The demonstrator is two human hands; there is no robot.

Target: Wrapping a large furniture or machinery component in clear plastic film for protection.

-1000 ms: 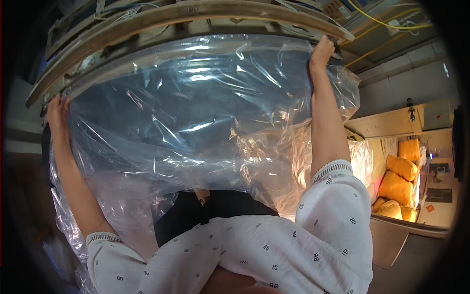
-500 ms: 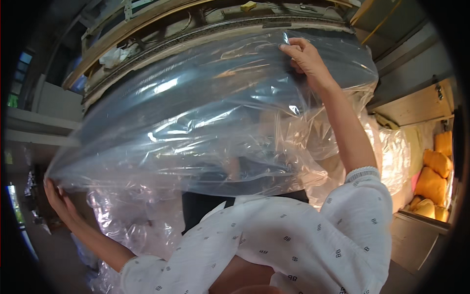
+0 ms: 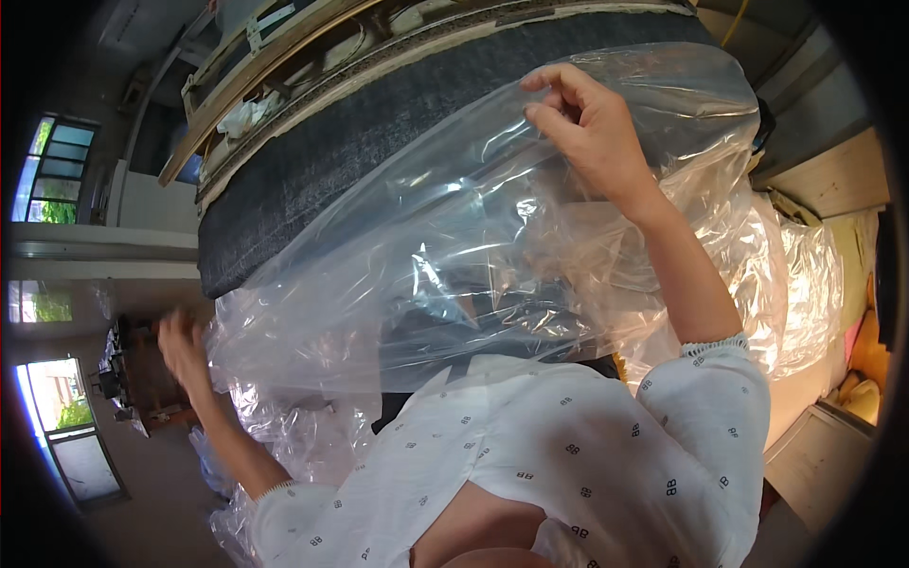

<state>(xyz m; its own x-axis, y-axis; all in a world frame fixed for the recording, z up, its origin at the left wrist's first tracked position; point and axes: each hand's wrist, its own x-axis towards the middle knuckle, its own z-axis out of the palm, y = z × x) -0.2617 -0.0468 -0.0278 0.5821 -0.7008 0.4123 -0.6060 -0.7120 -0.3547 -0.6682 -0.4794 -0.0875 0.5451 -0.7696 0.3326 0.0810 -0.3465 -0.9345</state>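
A wide sheet of clear plastic film [image 3: 379, 256] spreads in front of me, shiny and wrinkled, over a dark padded surface. At its far edge is my right hand [image 3: 597, 133], thumb and forefinger curved with a gap between the tips. The film passes beneath this hand. My left hand [image 3: 185, 350] is off to the left, beside the film's left end, and motion smears its fingers. Whether that hand touches the film cannot be made out.
The dark padded surface [image 3: 275, 204] runs along the far side, below a wooden rail [image 3: 256, 90]. More crumpled clear film [image 3: 294, 426] hangs at the near left, and another pile [image 3: 810, 293] lies at the right. A window [image 3: 71, 426] stands at left.
My left hand has moved inward and the film's left end has dropped away from it. My right thumb and forefinger have parted. More of the dark padded surface shows behind the film.
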